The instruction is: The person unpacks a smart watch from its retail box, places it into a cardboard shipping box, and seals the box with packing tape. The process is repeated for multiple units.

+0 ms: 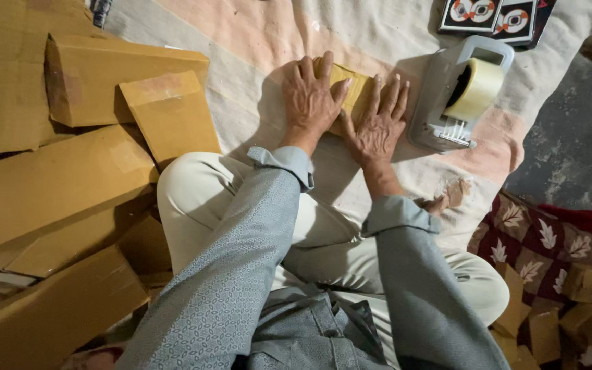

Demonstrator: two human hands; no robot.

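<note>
A small flat brown cardboard packet lies on a pale cloth spread on the floor. My left hand presses flat on its left part, fingers spread. My right hand lies flat on its near right edge, fingers pointing away from me. Most of the packet is hidden under both hands. Neither hand grips anything. Just right of my right hand stands a grey tape dispenser with a roll of tan tape.
Several long brown cardboard boxes are piled at the left. Two dark printed flat cases lie at the top right. A red patterned cushion and small cardboard pieces sit at the lower right. My bent legs fill the lower middle.
</note>
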